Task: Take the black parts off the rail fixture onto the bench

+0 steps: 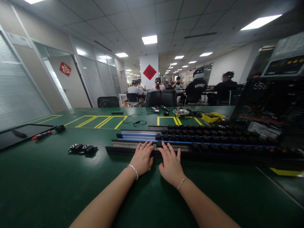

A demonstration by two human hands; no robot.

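Note:
Side by side, both hands rest on the front of a long black rail [123, 151] lying across the green table. My left hand [143, 158] has its fingers spread over the rail's silvery channel, holding nothing visible. My right hand [170, 161] is spread too, its fingertips at a small black part [159, 144] sitting in the channel between the hands. Further right, a row of black parts [204, 147] fills the same rail. Behind it lie more rails with blue strips [140, 136], also lined with black parts.
Several loose black parts [83, 149] lie left on the table [59, 183]. A red screwdriver [42, 135] and flat black panel [21, 134] are farther left. Behind the rails are a metal bowl [180, 112], cables and yellow tray [213, 117]; dark equipment [268, 104] stands right. People sit beyond.

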